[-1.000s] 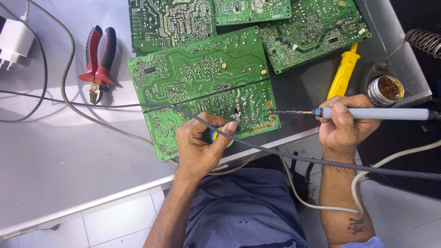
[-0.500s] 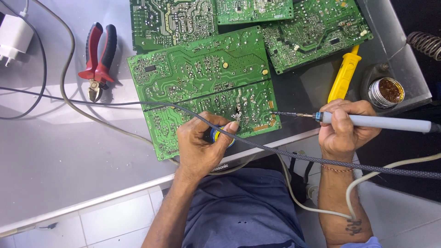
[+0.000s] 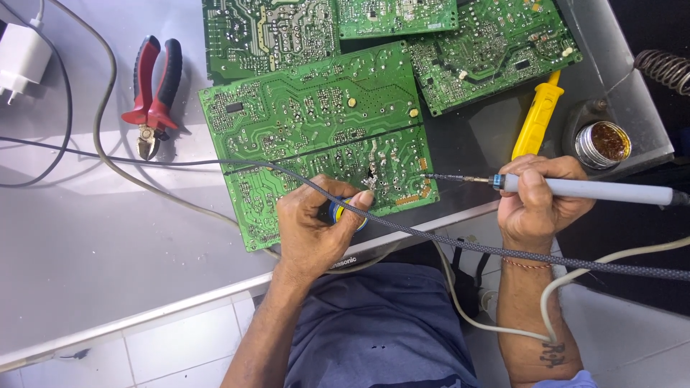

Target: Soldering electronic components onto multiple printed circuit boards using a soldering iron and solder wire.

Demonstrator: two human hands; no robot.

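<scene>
The soldering iron (image 3: 589,190) lies level in the right hand (image 3: 543,201), fingers closed round its grey handle, tip just off the board's (image 3: 316,136) right edge. The left hand (image 3: 316,230) rests on the board's near edge, pinching a small blue-and-yellow tool (image 3: 338,210). More boards (image 3: 496,50), a yellow screwdriver (image 3: 537,118), a flux tin (image 3: 605,142) and red pliers (image 3: 152,93) lie around on the table (image 3: 86,259).

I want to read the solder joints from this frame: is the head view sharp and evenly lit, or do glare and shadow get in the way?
Head view: sharp on the green circuit board; soft glare on the grey table; left hand shades the board's near edge; right hand and soldering iron clear.
</scene>
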